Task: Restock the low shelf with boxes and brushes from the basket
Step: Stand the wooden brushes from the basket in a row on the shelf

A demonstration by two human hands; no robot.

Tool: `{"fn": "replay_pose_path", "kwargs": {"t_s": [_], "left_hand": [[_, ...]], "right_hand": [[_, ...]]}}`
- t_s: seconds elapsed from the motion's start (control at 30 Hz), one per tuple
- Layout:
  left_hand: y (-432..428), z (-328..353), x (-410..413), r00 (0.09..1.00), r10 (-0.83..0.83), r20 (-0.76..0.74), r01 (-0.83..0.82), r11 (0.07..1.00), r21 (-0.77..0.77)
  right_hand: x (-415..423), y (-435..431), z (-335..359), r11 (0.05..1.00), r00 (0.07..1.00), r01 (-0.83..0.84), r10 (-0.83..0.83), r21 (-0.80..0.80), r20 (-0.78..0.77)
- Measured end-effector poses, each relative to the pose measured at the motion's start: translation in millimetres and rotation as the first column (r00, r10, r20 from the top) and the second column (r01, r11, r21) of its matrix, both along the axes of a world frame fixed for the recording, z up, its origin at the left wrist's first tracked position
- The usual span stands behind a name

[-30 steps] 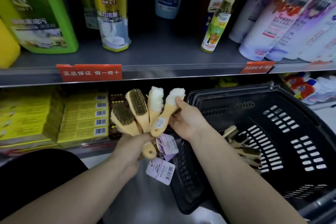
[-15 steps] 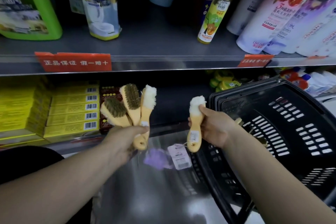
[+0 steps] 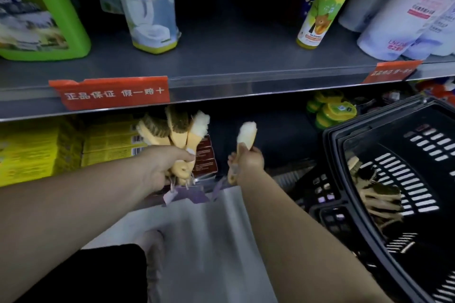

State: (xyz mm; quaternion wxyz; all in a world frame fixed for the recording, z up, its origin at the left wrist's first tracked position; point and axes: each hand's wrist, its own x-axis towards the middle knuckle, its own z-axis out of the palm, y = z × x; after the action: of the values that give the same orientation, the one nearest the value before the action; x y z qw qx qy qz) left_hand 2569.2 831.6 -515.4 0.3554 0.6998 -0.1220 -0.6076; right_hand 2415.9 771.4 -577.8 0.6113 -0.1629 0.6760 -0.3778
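My left hand grips a bunch of three wooden brushes by their handles, fanned upward under the edge of the upper shelf; purple price tags hang below. My right hand holds a single white-bristled brush upright, reaching into the low shelf opening. The black basket stands tilted at the right, with several more brushes inside. Yellow boxes are stacked on the low shelf at the left, dark red boxes beside them.
The upper shelf carries a green jug, cleaner bottles, a spray can and white bottles. Round green and yellow items lie deep on the low shelf at the right. A grey floor lies below.
The right hand pulled one white brush away from the bunch and carried it forward into the low shelf. The left hand with three brushes rose toward the shelf. The view moved closer.
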Motion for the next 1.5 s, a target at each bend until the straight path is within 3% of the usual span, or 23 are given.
{"fn": "replay_pose_path", "kwargs": {"t_s": [0.07,0.2,0.4,0.6,0.9,1.0,1.03,1.1,1.2,1.33,1.5], "left_hand": [[-12.3,-5.5,2.9,0.999,-0.046,-0.019,0.046,0.999,-0.012],[-28.9,-19.2,6.9,0.987,-0.132,-0.087,0.132,0.991,-0.007],[-17.3,-46.0,13.3,0.965,-0.035,-0.26,0.026,0.999,-0.037],[-18.6,-67.5,9.1,0.968,0.032,-0.247,-0.074,0.984,-0.161],[-28.3,-78.5,-4.5,0.957,0.086,-0.278,-0.149,0.965,-0.214],[-28.1,-81.9,-12.2,0.948,0.082,-0.307,-0.163,0.955,-0.248],[-27.9,-82.7,-14.6,0.945,0.077,-0.319,-0.165,0.952,-0.258],[-28.0,-84.6,-19.3,0.942,0.049,-0.332,-0.149,0.947,-0.283],[-27.5,-83.9,-25.9,0.949,-0.016,-0.314,-0.087,0.947,-0.31],[-24.7,-83.3,-30.0,0.947,-0.092,-0.307,-0.029,0.929,-0.369],[-19.1,-82.8,-31.2,0.955,-0.096,-0.279,0.005,0.951,-0.31]], "right_hand": [[0.3,0.4,-18.3,0.999,0.999,0.035,-0.035,0.023,0.038],[-5.6,-14.6,-48.9,0.991,0.988,-0.137,0.136,-0.003,-0.071],[3.5,-24.3,-76.1,0.966,0.958,-0.253,0.241,-0.062,-0.158],[14.4,-29.9,-97.6,0.947,0.947,-0.308,0.296,-0.092,-0.127],[2.8,-26.3,-101.7,0.882,0.807,-0.459,0.362,-0.109,-0.467],[-4.8,-14.2,-87.9,0.861,0.792,-0.453,0.271,-0.229,-0.547],[-6.6,-7.8,-80.2,0.854,0.834,-0.433,0.259,-0.287,-0.488],[-5.7,6.2,-62.0,0.833,0.904,-0.423,0.362,-0.356,-0.227],[-4.2,20.3,-40.8,0.837,0.896,-0.399,0.443,-0.375,0.034],[-8.2,22.3,-26.3,0.874,0.933,-0.289,0.348,-0.391,0.089],[-14.6,21.8,-24.7,0.843,0.912,-0.36,0.409,-0.399,0.041]]}}
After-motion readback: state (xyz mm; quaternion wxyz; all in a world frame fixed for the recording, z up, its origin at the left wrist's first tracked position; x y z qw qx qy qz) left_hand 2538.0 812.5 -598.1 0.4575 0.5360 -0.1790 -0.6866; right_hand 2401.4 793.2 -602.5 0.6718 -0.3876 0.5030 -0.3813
